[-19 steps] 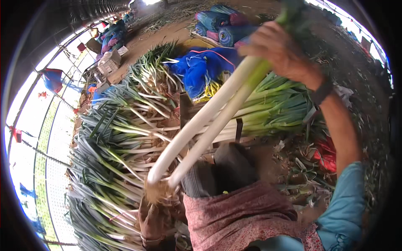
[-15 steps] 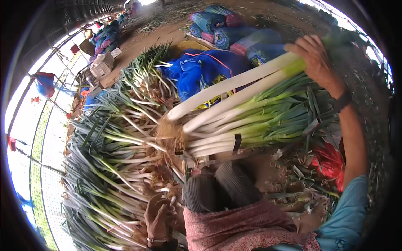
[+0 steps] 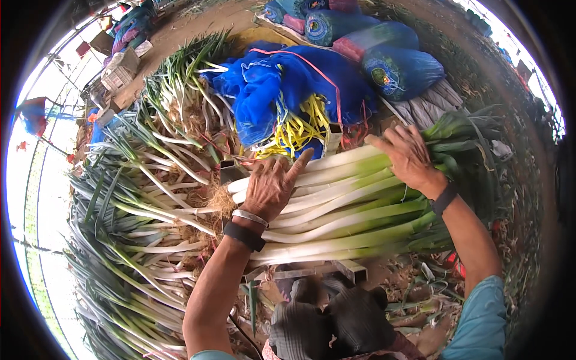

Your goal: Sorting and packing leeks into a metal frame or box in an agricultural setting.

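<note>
A bundle of thick leeks [image 3: 336,222] lies crosswise in front of me on a metal frame [image 3: 353,273], white root ends to the left and green leaves to the right. My left hand [image 3: 270,183] rests on the white stalks close to the roots [image 3: 221,201], thumb and forefinger spread. Farther right, my right hand [image 3: 411,156] lies over the far side of the bundle where white turns green, its fingers apart. Both hands touch the stalks from above; parts of some fingers are hidden. Neither hand is wrapped round a stalk.
Heaped loose leeks [image 3: 132,234] cover the left side. Beyond the frame lie blue netting [image 3: 252,90] and yellow ties [image 3: 300,129]. Filled blue mesh sacks [image 3: 399,69] lie at the far right, and a pale crate [image 3: 120,69] stands far left. Trimmed leaves litter the ground below.
The leeks my right hand held raised now lie on the bundle, and that hand has come lower and left. My left hand has moved up from the lower edge onto the stalks.
</note>
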Action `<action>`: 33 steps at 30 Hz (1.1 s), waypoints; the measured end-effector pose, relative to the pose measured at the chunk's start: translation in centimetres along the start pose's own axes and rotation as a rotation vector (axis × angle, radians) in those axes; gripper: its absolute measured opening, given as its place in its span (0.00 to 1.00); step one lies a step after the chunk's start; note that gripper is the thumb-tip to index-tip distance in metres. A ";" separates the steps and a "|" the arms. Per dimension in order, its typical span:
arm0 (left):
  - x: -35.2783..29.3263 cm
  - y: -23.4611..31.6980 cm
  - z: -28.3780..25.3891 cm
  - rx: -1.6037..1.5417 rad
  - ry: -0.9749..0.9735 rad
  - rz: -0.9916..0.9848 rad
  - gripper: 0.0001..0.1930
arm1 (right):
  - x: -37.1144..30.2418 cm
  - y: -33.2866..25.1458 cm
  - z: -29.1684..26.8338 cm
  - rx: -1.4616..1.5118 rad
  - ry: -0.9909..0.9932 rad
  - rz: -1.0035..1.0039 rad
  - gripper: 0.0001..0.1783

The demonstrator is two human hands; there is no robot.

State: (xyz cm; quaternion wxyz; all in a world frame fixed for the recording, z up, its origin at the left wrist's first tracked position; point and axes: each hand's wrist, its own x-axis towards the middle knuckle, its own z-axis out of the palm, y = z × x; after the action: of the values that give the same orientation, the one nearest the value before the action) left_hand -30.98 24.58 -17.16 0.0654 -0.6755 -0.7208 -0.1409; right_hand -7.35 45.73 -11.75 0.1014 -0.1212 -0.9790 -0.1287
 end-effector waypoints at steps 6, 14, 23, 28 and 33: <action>-1.3 -4.0 9.7 0.016 0.005 -0.058 0.41 | -1.6 6.8 4.1 0.051 -0.170 0.007 0.41; 0.3 -4.8 11.1 -0.156 -0.216 -0.200 0.38 | -0.7 8.5 8.4 0.169 -0.329 0.020 0.35; -1.7 -5.2 12.1 -0.201 -0.362 -0.425 0.27 | -0.1 9.1 10.7 0.213 -0.485 0.086 0.37; -2.0 -4.9 12.5 -0.222 -0.309 -0.410 0.27 | -0.2 9.5 8.6 0.200 -0.568 0.066 0.40; -1.2 -4.7 12.1 -0.247 -0.367 -0.434 0.26 | -2.1 15.2 5.9 0.269 -0.632 0.557 0.32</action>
State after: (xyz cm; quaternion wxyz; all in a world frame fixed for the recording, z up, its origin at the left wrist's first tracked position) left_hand -34.34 26.76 -29.53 -0.1799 -0.5227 -0.8255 -0.1138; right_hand -2.31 61.14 -14.32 -0.1573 -0.3996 -0.9000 0.0754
